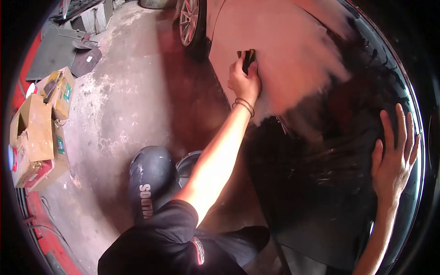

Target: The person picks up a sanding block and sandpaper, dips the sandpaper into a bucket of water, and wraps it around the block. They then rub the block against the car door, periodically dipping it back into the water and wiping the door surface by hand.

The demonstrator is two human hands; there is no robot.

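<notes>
My left hand (245, 82) is closed around a small dark sanding block (249, 60) with yellowish edges. The block lies against the matte, pinkish-looking area of the car's side panel (293, 59). Two thin bands circle that wrist. Further right, my right hand (395, 158) rests with fingers spread on the glossy black bodywork (348, 192), near its bright curved edge, and holds nothing. The matte area fades unevenly into the black paint between the two hands.
A car wheel (189, 23) stands beyond the panel. Open cardboard boxes (39, 121) sit at the left, near dark flat panels (52, 52) and a red metal frame (50, 233). My bent knee (151, 172) is over the stained concrete floor (114, 101).
</notes>
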